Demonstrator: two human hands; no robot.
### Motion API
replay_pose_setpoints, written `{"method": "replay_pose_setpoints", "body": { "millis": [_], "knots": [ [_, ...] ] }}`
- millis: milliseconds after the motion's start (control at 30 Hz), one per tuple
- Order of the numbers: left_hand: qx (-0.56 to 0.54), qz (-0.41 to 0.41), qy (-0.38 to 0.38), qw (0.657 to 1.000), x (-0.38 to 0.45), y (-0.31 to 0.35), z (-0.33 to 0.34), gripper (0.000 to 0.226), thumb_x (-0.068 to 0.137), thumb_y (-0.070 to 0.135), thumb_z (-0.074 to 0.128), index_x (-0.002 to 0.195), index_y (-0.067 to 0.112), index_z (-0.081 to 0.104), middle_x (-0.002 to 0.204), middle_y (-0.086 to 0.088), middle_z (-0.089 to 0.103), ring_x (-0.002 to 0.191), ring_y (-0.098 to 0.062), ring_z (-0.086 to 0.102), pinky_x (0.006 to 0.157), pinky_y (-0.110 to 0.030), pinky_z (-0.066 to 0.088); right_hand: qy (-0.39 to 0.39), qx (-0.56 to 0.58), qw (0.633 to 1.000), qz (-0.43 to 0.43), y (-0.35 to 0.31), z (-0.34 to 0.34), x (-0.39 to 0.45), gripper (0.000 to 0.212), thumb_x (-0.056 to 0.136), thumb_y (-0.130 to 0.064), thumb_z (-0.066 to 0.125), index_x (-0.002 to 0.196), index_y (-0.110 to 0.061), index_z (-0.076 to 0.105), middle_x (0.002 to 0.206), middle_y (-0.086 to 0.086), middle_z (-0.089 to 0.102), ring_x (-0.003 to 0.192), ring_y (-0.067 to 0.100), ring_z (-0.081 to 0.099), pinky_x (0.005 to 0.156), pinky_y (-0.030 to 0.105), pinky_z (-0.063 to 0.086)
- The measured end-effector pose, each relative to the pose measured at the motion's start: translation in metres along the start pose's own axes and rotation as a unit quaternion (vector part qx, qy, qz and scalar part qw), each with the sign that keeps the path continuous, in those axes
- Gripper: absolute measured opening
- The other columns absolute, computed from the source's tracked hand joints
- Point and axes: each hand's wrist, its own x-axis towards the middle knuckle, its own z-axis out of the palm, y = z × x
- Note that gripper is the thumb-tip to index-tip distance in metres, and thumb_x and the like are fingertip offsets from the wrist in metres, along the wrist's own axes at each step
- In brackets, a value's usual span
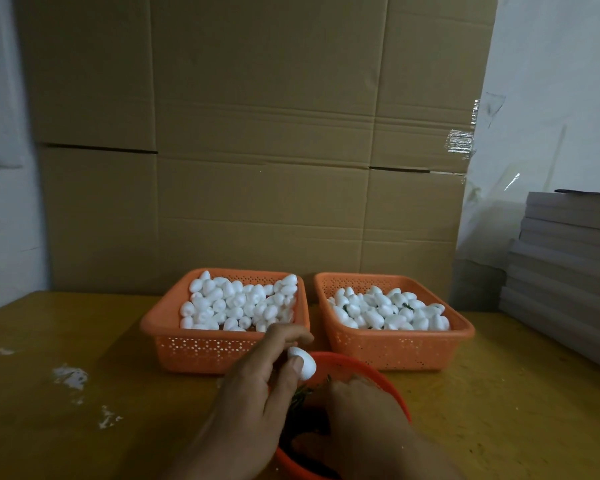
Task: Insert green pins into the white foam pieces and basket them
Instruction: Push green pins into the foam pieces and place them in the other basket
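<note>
Nearest, at the bottom edge, the right hand (357,407) reaches down into a round orange bowl (388,382) on the yellow worktop (118,393); its fingers dip among dark green pins (300,396) piled inside, and whether that grip has closed on a pin cannot be told, since the fingertips are hidden in shadow. Just beside it, the left hand (257,386) is raised over the bowl's left rim, thumb and fingers curled round a single white foam piece (302,365), an egg-shaped lump pinched at the fingertips above the pins.

Beyond the hands, two rectangular orange baskets with perforated walls stand side by side, a narrow gap between them. The left basket (187,348) is heaped with plain white foam pieces (236,303). The right basket (395,351) holds more foam pieces (388,310), with a few green pin ends showing among them.

White crumbs (70,375) are scattered over the worktop to the left. At the far right, a stack of flat grey boards (565,258) rises at the worktop's edge. Behind everything, large brown cardboard sheets (257,133) stand upright as a backdrop, with clear tape (461,143) on their right edge against a pale wall (551,81).
</note>
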Motion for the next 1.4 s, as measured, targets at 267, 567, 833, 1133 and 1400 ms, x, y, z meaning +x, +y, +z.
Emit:
{"method": "replay_pose_setpoints", "body": {
  "millis": [267, 567, 833, 1133, 1400],
  "knots": [
    [-0.219, -0.099, -0.037, 0.970, 0.004, -0.003, 0.001, 0.022, 0.082, 0.037, 0.075, 0.104, 0.040, 0.069, 0.089, -0.004, 0.072, 0.076, -0.017, 0.069, 0.070, -0.027, 0.054, 0.015, 0.035, 0.999, 0.005, 0.001, 0.002, 0.005, 0.027, 0.086, -0.040, 0.065, 0.107, -0.023, 0.068, 0.103, -0.001, 0.070, 0.094, 0.019, 0.066, 0.084, 0.039, 0.056],
    [-0.285, -0.131, -0.032, 0.949, 0.006, -0.009, 0.002, 0.042, 0.067, 0.052, 0.078, 0.104, 0.031, 0.076, 0.077, -0.001, 0.069, 0.073, -0.014, 0.065, 0.068, -0.025, 0.052, 0.057, 0.069, 0.996, 0.019, 0.008, 0.005, 0.008, 0.017, 0.082, -0.031, 0.064, 0.086, -0.017, 0.070, 0.081, -0.001, 0.071, 0.074, 0.012, 0.067, 0.070, 0.030, 0.057],
    [-0.312, -0.140, -0.013, 0.940, 0.007, -0.009, 0.003, 0.041, 0.069, 0.052, 0.076, 0.104, 0.032, 0.075, 0.078, -0.010, 0.068, 0.069, -0.020, 0.062, 0.063, -0.028, 0.049, 0.127, 0.138, 0.982, -0.014, 0.002, -0.001, -0.001, 0.015, 0.082, -0.036, 0.051, 0.085, -0.029, 0.064, 0.080, -0.005, 0.069, 0.074, 0.010, 0.064, 0.069, 0.027, 0.053],
    [-0.334, -0.161, -0.005, 0.929, 0.007, -0.002, 0.002, 0.023, 0.079, 0.046, 0.061, 0.090, 0.028, 0.067, 0.069, -0.008, 0.061, 0.057, -0.019, 0.054, 0.051, -0.029, 0.041, 0.217, 0.225, 0.950, 0.022, -0.005, -0.009, -0.009, 0.020, 0.080, -0.030, 0.063, 0.068, -0.014, 0.062, 0.068, 0.005, 0.065, 0.060, 0.014, 0.059, 0.055, 0.031, 0.046],
    [-0.358, -0.208, 0.018, 0.910, 0.007, 0.001, 0.001, 0.025, 0.089, 0.036, 0.054, 0.088, 0.023, 0.076, 0.064, -0.006, 0.054, 0.052, -0.014, 0.050, 0.047, -0.025, 0.037, 0.140, 0.452, 0.879, 0.064, -0.004, -0.014, -0.010, 0.027, 0.090, -0.016, 0.066, 0.064, -0.008, 0.064, 0.055, 0.007, 0.063, 0.048, 0.017, 0.052, 0.045, 0.026, 0.041]
  ]
}}
